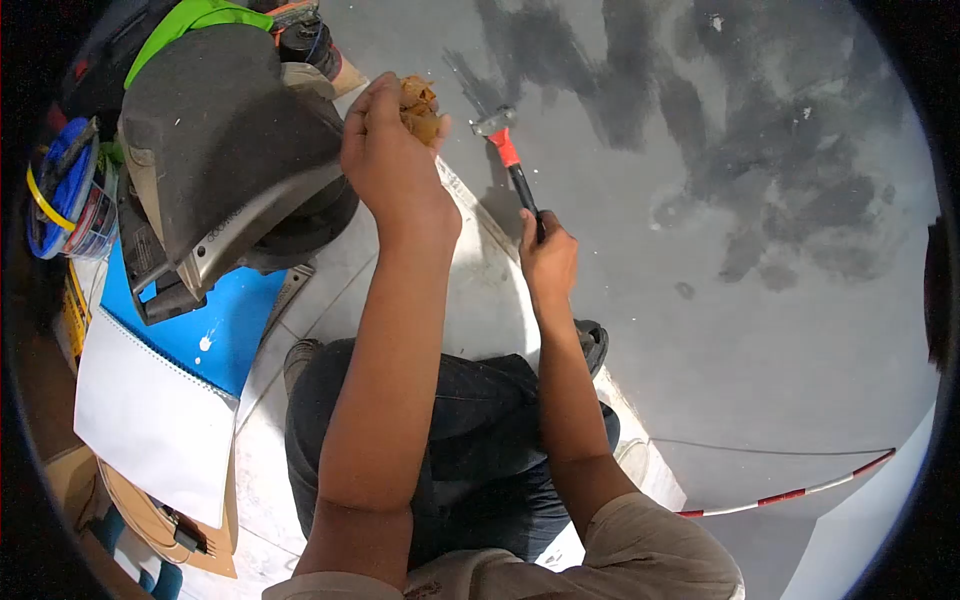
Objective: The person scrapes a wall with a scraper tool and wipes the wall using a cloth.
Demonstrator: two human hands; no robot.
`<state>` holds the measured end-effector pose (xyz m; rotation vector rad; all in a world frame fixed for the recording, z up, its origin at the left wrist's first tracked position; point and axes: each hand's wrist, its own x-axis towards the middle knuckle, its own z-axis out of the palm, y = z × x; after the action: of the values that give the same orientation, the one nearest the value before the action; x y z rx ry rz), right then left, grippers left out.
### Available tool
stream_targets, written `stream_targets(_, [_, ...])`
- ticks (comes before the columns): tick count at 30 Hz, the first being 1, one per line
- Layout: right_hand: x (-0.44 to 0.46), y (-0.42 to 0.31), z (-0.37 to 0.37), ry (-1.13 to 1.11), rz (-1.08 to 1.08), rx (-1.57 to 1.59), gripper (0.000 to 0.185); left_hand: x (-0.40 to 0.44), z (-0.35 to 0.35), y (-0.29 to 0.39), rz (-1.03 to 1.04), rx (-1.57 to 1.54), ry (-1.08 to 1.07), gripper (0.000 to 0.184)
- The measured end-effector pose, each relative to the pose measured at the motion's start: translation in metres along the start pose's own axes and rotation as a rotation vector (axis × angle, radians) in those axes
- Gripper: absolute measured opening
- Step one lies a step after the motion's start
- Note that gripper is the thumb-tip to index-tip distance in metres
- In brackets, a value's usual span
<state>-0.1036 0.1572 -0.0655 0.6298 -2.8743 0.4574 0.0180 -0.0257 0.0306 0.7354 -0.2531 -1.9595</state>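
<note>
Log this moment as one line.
left hand: holding crumpled amber material | right hand: gripping scraper-like tool by black handle | tool head: near dark-smudged gray surface, contact unclear

A big dark thing (225,130) sits at the upper left; I cannot tell what it is. A green strip (190,18) runs along its top. To its left is a clear tub (95,220) with a yellow handle (47,205) and some blue in it. The dark thing hides part of the blue cover (235,325) of an open pad (180,470). The cover has a white splash (205,343). Brown card (222,552) pokes out from under the pad, and a small black plug (188,537) is on it. The floor tiles (330,285) are white. A red and white strip (790,493) bends across the lower right.
</note>
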Motion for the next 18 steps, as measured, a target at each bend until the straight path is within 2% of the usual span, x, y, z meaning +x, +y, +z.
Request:
stream_targets(5, [0.001,-0.007,-0.005,0.045,-0.016,-0.009,0.037,0.002,-0.002,-0.004,-0.01,0.015,-0.04,0.034])
stream_targets(6, [0.001,-0.01,-0.009,-0.023,0.069,-0.044,0.038,0.002,-0.002,-0.004,-0.027,-0.001,-0.02,0.034])
stream_targets(13, [0.008,-0.008,-0.004,0.096,-0.062,0.0,0.04,-0.002,-0.001,-0.009,-0.023,0.009,-0.038,0.036])
stream_targets(18, [0.001,-0.003,-0.011,0.034,0.045,-0.052,0.039,0.004,0.003,-0.005,-0.049,-0.045,0.037,0.033])
